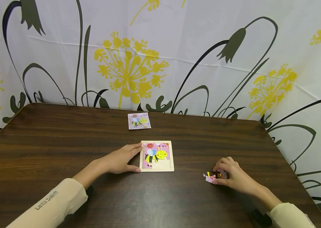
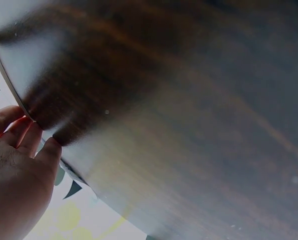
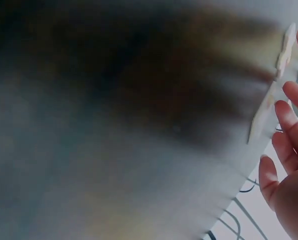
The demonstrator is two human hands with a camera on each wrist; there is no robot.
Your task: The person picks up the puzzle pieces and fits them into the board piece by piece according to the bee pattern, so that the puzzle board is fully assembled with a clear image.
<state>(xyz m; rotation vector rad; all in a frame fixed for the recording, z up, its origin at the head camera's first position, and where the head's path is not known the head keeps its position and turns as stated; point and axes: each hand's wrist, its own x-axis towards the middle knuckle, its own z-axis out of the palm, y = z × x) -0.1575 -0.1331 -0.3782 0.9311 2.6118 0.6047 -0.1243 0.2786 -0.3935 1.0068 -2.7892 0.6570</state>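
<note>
A wooden puzzle board (image 1: 172, 158) with a pale frame lies on the table, its bee picture partly filled and its lower right bare. My left hand (image 1: 121, 159) rests at the board's left edge, thumb by the lower corner and fingers by the upper one. In the left wrist view, the left hand's fingers (image 2: 49, 152) look nearly straight. To the right, loose puzzle pieces (image 1: 210, 177) lie on the table beneath my right hand (image 1: 231, 174). That hand's fingers bend loosely over them. The right wrist view shows flat pieces (image 3: 261, 114) beside the fingertips, with no clear grip.
Behind the board lies a square picture card (image 1: 139, 121) with the same bee. The dark wooden table (image 1: 77, 136) ends at a white curtain (image 1: 188, 38) printed with yellow and grey flowers, which also runs along the right side.
</note>
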